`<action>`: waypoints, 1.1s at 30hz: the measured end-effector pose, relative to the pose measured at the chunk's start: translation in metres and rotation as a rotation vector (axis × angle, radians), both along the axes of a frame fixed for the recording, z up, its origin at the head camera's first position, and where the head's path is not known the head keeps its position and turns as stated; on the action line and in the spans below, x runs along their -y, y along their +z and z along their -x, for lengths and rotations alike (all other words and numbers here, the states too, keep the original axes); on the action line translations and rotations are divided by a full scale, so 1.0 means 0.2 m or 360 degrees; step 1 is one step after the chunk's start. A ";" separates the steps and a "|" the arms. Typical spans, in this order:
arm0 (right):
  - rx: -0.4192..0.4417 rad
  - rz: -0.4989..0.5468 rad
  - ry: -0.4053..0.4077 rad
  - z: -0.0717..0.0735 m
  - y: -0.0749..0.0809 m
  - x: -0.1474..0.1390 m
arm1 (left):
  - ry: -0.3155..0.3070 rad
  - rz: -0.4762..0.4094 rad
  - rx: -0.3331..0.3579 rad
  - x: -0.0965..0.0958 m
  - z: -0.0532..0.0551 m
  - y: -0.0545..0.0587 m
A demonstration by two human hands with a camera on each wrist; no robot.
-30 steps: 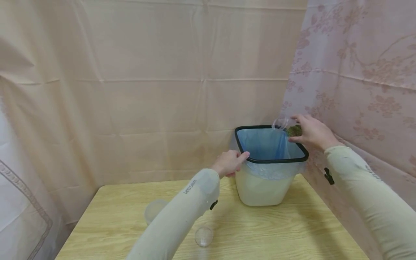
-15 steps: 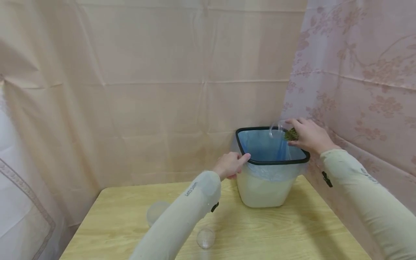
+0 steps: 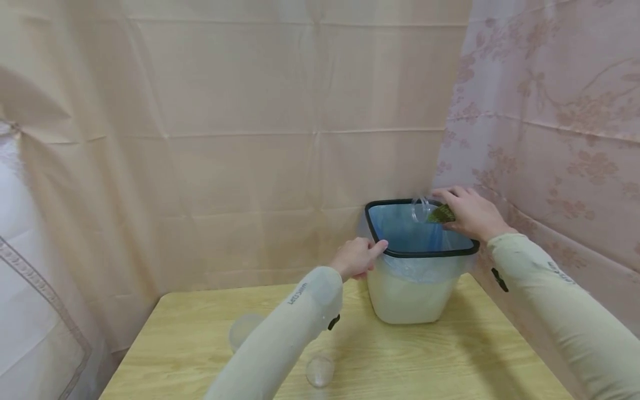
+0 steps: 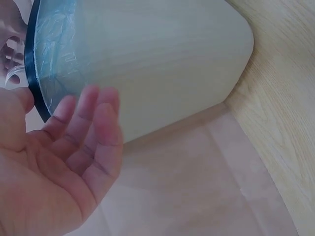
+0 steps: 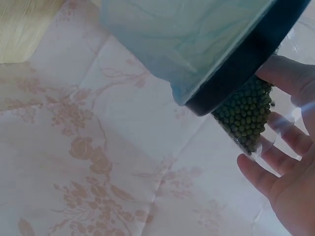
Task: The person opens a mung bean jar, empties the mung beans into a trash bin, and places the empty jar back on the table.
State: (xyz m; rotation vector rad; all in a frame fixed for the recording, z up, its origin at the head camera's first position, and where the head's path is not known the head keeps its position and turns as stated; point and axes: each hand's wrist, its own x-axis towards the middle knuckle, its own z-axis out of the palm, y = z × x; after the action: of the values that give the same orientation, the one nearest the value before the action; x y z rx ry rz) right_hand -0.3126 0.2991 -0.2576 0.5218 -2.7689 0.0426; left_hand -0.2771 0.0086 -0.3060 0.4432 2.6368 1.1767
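Over the lined trash bin (image 3: 410, 297), my right hand (image 3: 472, 213) grips a clear plastic jar (image 3: 421, 210) from above. The jar is tipped on its side with its mouth to the left. Green mung beans (image 5: 243, 115) lie along the jar's lower side, and in the right wrist view the bin's black rim hides part of it. My left hand (image 3: 356, 257) is at the bin's near left edge, its thumb hooked over the black rim (image 4: 32, 59). Its other fingers curve loosely beside the bin's outer wall.
A small clear round container (image 3: 320, 371) and a frosted one (image 3: 244, 329), partly behind my left forearm, stand on the wooden table (image 3: 390, 361). A beige curtain (image 3: 240, 139) hangs behind, and a pink floral cloth (image 3: 560, 122) closes the right side.
My right hand has moved slightly left and down, tipping the jar further over the bin. The beans have spread toward its mouth. My left hand keeps its place at the rim.
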 end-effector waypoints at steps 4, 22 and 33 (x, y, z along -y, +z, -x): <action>-0.0017 0.0012 0.0039 0.00 -0.01 0.01 | 0.0049 -0.0059 0.0017 -0.01 0.01 -0.01; -0.0125 -0.0089 0.0133 0.01 -0.04 0.00 | 0.0073 -0.0273 0.0031 -0.08 0.01 -0.04; -0.0174 -0.0135 0.0159 0.02 -0.06 0.02 | 0.0077 -0.0270 0.0022 -0.06 0.00 -0.06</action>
State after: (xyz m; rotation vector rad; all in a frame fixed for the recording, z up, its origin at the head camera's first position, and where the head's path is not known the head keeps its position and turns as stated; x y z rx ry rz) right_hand -0.3165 0.2954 -0.2692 0.6635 -2.6453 -0.0785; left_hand -0.2778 0.0209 -0.3174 0.4012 2.5596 1.4201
